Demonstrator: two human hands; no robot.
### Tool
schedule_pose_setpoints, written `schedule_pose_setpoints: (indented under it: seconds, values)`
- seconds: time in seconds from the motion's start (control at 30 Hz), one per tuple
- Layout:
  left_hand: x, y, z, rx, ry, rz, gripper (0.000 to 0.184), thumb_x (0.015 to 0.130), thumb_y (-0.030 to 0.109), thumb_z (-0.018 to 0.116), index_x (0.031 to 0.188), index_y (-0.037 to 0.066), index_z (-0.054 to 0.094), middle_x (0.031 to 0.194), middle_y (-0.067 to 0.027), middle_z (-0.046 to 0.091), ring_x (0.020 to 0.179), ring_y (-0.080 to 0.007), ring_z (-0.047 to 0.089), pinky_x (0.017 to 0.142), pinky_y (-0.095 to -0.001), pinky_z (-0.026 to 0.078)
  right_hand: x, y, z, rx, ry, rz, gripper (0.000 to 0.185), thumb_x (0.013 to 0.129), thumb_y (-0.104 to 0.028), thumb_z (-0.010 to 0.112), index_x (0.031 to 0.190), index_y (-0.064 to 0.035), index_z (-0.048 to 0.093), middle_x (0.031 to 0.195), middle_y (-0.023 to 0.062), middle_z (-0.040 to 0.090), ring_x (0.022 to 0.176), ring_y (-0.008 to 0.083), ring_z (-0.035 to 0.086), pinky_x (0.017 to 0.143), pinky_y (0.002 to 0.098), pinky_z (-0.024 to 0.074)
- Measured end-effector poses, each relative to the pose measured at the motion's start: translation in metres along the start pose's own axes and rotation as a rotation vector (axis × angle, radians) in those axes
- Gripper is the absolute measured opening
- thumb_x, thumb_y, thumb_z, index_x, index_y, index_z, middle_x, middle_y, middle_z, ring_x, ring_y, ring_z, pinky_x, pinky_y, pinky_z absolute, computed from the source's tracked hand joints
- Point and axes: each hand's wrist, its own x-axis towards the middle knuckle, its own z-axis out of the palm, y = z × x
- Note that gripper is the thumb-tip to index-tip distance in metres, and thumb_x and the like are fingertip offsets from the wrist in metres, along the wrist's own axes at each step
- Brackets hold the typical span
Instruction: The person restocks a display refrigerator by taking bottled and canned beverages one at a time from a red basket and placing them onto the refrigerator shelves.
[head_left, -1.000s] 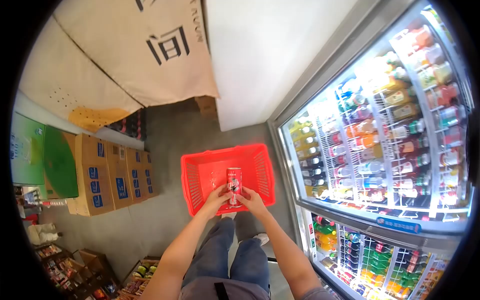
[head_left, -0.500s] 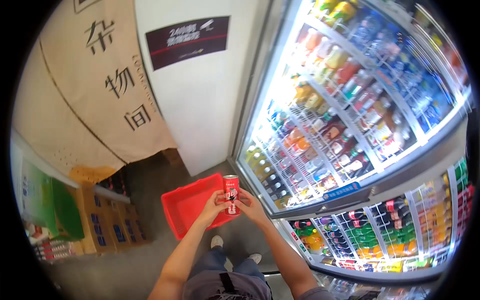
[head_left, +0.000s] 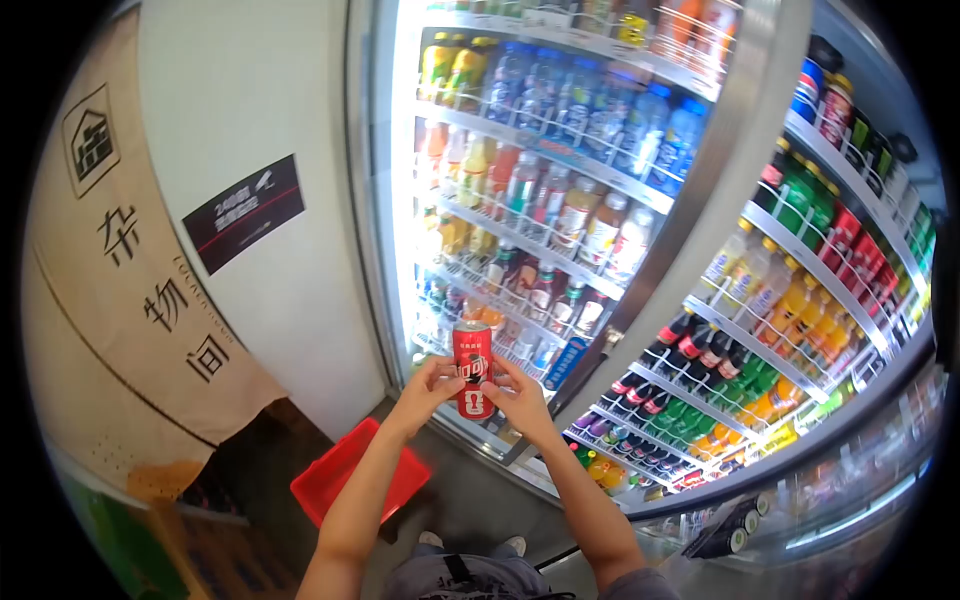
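Note:
Upright in front of me is a red soda can (head_left: 474, 352) with white lettering, its silver top showing. My left hand (head_left: 432, 388) grips its left side, fingers curled and thumb on the front. From the right, my right hand (head_left: 515, 392) closes on the can in the same way, its thumb also on the front. Behind the can stands a lit fridge (head_left: 545, 215) with shelves of bottled drinks. Below and to the left, a red plastic basket (head_left: 318, 478) rests on the floor, partly covered by my left forearm.
A second drinks cooler (head_left: 780, 300) with bottles and cans fills the right side. On the left hang a beige cloth curtain (head_left: 120, 290) and a dark sign (head_left: 243, 213) on a white wall. Cardboard boxes (head_left: 215, 550) sit at the lower left.
My view has swung toward the fridges, so the basket and curtain now lie farther left. Both hands still hold the can, which appears slightly higher and larger.

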Motion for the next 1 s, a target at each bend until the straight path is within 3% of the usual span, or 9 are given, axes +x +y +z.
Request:
schedule_pose_setpoints:
  seconds: [0.07,0.23,0.4,0.63,0.83,0.9,0.93,1.0]
  values:
    - [0.016,0.01,0.022,0.029,-0.072,0.029,0.043,0.091,0.018,0.07,0.126,0.003,0.05,0.115,-0.0096,0.059,0.1,-0.0159,0.06,0.087,-0.0304,0.05,-0.006,-0.014,-0.02,0.003,0.088,-0.024,0.065,0.088,-0.021,0.073,0.144,-0.0039,0.044,0.125,0.0115,0.06,0.106,0.0168,0.06,0.086,0.032,0.0531]
    - [0.045,0.03,0.081,0.08,-0.205,0.108,0.045,0.09,0.02,0.071,0.126,0.004,0.05,0.113,-0.008,0.058,0.099,-0.0139,0.058,0.087,-0.03,0.048,-0.025,-0.057,-0.07,-0.015,0.191,-0.1,0.067,0.087,-0.023,0.074,0.144,-0.0031,0.044,0.132,0.0126,0.057,0.107,0.0189,0.058,0.083,0.0327,0.0543]
    - [0.064,0.052,0.152,0.104,-0.339,0.208,0.046,0.089,0.018,0.072,0.127,0.003,0.05,0.116,-0.0086,0.06,0.1,-0.0136,0.058,0.087,-0.0301,0.048,-0.055,-0.106,-0.121,-0.035,0.271,-0.197,0.063,0.089,-0.017,0.071,0.144,-0.003,0.043,0.128,0.0105,0.058,0.11,0.0194,0.059,0.087,0.0328,0.0545]
    - [0.075,0.079,0.308,0.122,-0.557,0.348,0.051,0.089,0.012,0.072,0.132,-0.001,0.048,0.117,-0.0108,0.062,0.103,-0.0159,0.061,0.088,-0.0304,0.051,-0.133,-0.17,-0.219,-0.227,0.538,-0.356,0.062,0.09,-0.013,0.069,0.144,-0.0027,0.042,0.136,0.0103,0.054,0.121,0.0213,0.054,0.098,0.0378,0.0492]
    - [0.101,0.073,0.456,0.122,-0.791,0.353,0.056,0.09,0.018,0.07,0.138,0.0,0.046,0.121,-0.0156,0.061,0.106,-0.0192,0.061,0.091,-0.0313,0.05,-0.201,-0.209,-0.316,-0.292,0.794,-0.412,0.061,0.09,-0.011,0.067,0.144,-0.0028,0.038,0.137,0.0148,0.052,0.125,0.0238,0.052,0.099,0.037,0.0479]
    - [0.103,0.079,0.506,0.129,-0.847,0.479,0.057,0.091,0.018,0.069,0.139,0.0,0.046,0.119,-0.0151,0.062,0.107,-0.0208,0.062,0.091,-0.0333,0.05,-0.224,-0.223,-0.344,-0.378,0.9,-0.43,0.062,0.09,-0.008,0.067,0.144,-0.0042,0.037,0.139,0.0165,0.05,0.127,0.027,0.051,0.101,0.0387,0.0469]
    - [0.101,0.082,0.526,0.167,-0.894,0.434,0.06,0.091,0.015,0.068,0.142,-0.002,0.041,0.126,-0.013,0.058,0.115,-0.0199,0.056,0.1,-0.0337,0.045,-0.234,-0.232,-0.358,-0.409,0.924,-0.462,0.062,0.09,-0.008,0.067,0.144,-0.0047,0.037,0.139,0.017,0.05,0.127,0.0275,0.051,0.102,0.0394,0.0465]
    - [0.11,0.082,0.573,0.191,-0.93,0.529,0.061,0.091,0.016,0.068,0.142,-0.003,0.042,0.123,-0.0114,0.059,0.114,-0.0178,0.057,0.099,-0.0331,0.045,-0.251,-0.248,-0.389,-0.465,0.98,-0.513,0.062,0.089,-0.006,0.066,0.144,-0.0055,0.037,0.14,0.0176,0.049,0.126,0.0283,0.052,0.104,0.0408,0.0455]
